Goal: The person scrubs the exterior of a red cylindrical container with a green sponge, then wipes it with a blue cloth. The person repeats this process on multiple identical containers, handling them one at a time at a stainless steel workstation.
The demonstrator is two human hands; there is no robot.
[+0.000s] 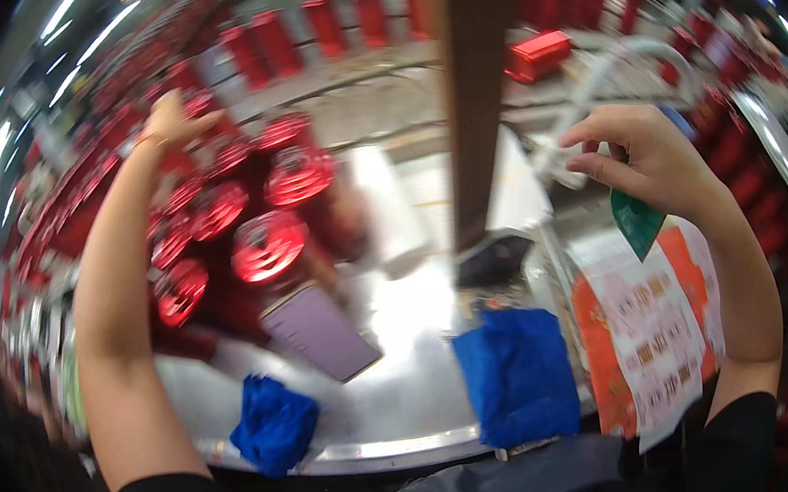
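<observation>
At the far left, my left hand [174,120] reaches in among the shiny red canisters [270,246]. Its thumb points right, while motion blur and the angle hide the other fingers. My right hand [632,156] is raised over the right side of the bench, index finger and thumb curved with a gap between them. From under its palm sticks out a pointed green piece [639,221], a thin scrap or blade-like sheet, which seems held by the other fingers. Below that hand lie printed label sheets [655,338] on an orange-red sheet [608,372].
A purple-screened phone [319,332] lies on the metal bench beside the canisters. Two blue cloths [276,425] [518,378] rest near the front edge. A dark upright post [474,91] splits the view. Behind it stand red tins [323,26] in a row and a white curved pipe [624,50].
</observation>
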